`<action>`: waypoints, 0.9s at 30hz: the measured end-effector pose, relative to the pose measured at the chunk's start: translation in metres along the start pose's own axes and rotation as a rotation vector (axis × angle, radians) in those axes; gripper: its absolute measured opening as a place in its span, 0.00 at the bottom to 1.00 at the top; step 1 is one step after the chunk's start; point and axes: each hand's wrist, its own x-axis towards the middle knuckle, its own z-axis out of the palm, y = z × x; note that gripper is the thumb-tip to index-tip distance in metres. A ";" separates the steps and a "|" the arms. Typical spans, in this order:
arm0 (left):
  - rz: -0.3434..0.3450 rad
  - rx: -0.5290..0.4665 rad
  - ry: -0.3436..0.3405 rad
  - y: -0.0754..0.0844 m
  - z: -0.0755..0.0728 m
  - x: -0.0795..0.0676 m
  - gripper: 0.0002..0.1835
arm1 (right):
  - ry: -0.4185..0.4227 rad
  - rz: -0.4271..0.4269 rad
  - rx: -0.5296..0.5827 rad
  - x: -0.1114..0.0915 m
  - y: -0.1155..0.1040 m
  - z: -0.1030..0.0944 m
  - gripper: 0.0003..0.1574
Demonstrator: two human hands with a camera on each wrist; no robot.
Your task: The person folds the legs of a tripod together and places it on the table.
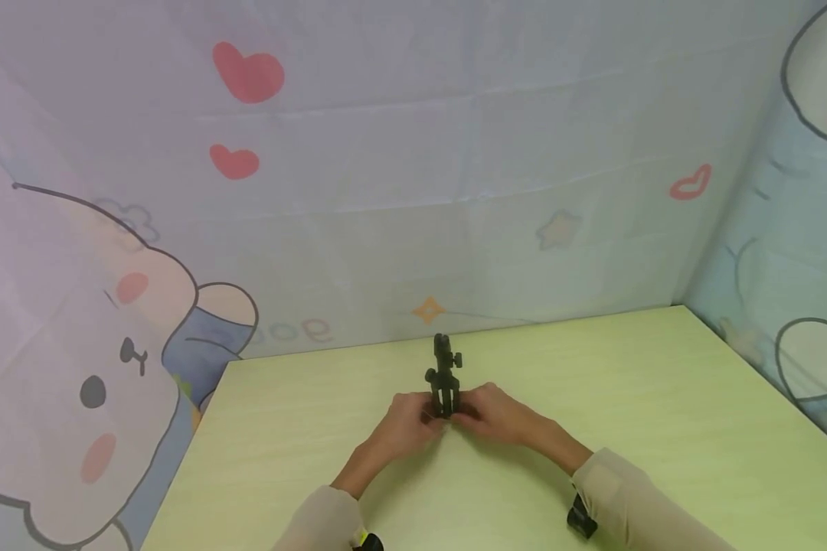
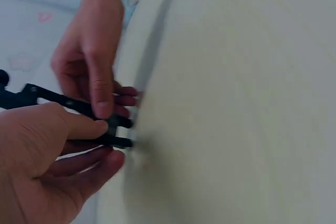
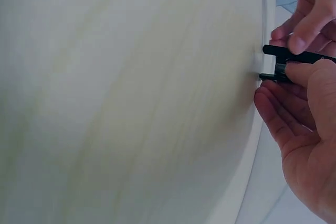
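A black tripod-like stand with slim parallel legs and small side knobs stands upright between both hands, near the back of the table. My left hand pinches its lower part from the left, thumb laid along a leg in the left wrist view. From the other side, my right hand grips the same lower part with thumb and fingers. Two leg tips poke out past the fingers in the right wrist view, right at the tabletop. Fingers hide the stand's middle section there.
The pale yellow-green table extends to both sides of the hands. Behind it hangs a light cloth backdrop with hearts and cartoon figures, meeting the table's back edge. A black wrist device sits under the right sleeve.
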 end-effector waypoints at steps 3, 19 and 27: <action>0.002 -0.023 -0.044 0.009 -0.019 0.001 0.07 | 0.037 0.034 0.038 -0.001 -0.002 0.002 0.05; 0.072 0.107 0.004 0.085 -0.093 0.036 0.23 | 0.257 0.194 0.138 0.003 -0.016 0.016 0.06; 0.180 0.195 -0.094 0.096 -0.101 0.051 0.15 | 0.333 0.249 0.149 0.007 -0.021 0.019 0.08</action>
